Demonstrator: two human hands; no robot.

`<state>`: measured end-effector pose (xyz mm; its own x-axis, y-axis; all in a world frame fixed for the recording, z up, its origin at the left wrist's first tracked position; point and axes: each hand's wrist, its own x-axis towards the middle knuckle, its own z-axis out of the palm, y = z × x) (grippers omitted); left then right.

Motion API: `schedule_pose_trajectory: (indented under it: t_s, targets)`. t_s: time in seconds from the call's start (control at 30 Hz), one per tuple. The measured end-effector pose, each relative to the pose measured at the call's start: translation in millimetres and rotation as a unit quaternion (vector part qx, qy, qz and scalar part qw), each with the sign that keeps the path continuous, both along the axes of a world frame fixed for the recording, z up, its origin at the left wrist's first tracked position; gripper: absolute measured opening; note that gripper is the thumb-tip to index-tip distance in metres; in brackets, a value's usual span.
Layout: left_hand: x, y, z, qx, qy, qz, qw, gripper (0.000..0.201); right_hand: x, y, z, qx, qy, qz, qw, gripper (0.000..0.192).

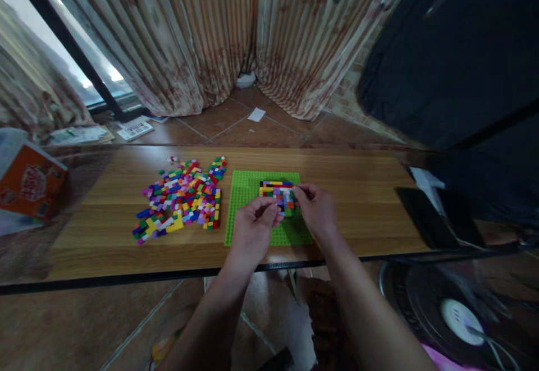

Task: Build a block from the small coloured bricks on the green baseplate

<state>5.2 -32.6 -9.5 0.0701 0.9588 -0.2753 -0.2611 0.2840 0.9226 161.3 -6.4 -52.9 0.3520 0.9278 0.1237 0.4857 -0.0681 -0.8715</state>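
Rectangular assembly of multicoloured plastic bricks (278, 190), seated on a studded lime-green plastic baseplate (244, 188); left hand (252, 229) at the assembly's near-left corner, right hand (319, 209) at its right edge, thumb and fingers of each drawn together, whether gripping a brick cannot be told. Left of the baseplate, on a wood-grain tabletop (357, 191): heap of loose multicoloured plastic bricks (185, 194). Farther left of the baseplate: orange-and-white package (31, 180), white lettering too blurred to read; beyond the baseplate, leftward: flat white booklet (135, 129), dark print illegible.
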Motion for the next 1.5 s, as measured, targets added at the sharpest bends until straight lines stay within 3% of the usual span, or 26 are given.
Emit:
schedule_pose_trajectory:
  t_s: [0.57, 0.8, 0.97, 1.27, 1.5]
  targets:
    - [-0.5, 1.2, -5.5, 0.023, 0.027, 0.023, 0.999, 0.012, -1.4, 10.2, 4.1, -0.061, 0.178, -0.003, 0.982, 0.035]
    - [-12.3, 12.3, -9.1, 0.044, 0.105, 0.04, 0.993, 0.014, 2.1, 7.3, -2.5, -0.044, 0.097, 0.033, 0.994, 0.035]
    - [-18.2, 22.3, -12.8, 0.106, 0.191, 0.051, 0.974, 0.016, 4.2, -1.4, 7.5, -0.066, 0.092, 0.051, 0.992, 0.045]
    - [-10.1, 30.3, -13.9, 0.164, 0.332, 0.041, 0.928, 0.019, 3.1, -13.2, 23.3, -0.052, 0.031, 0.073, 0.995, 0.041]
    - [-9.4, 31.4, -16.6, 0.21, 0.367, 0.037, 0.905, 0.021, 3.7, -15.2, 23.2, -0.053, 0.017, 0.081, 0.995, 0.039]
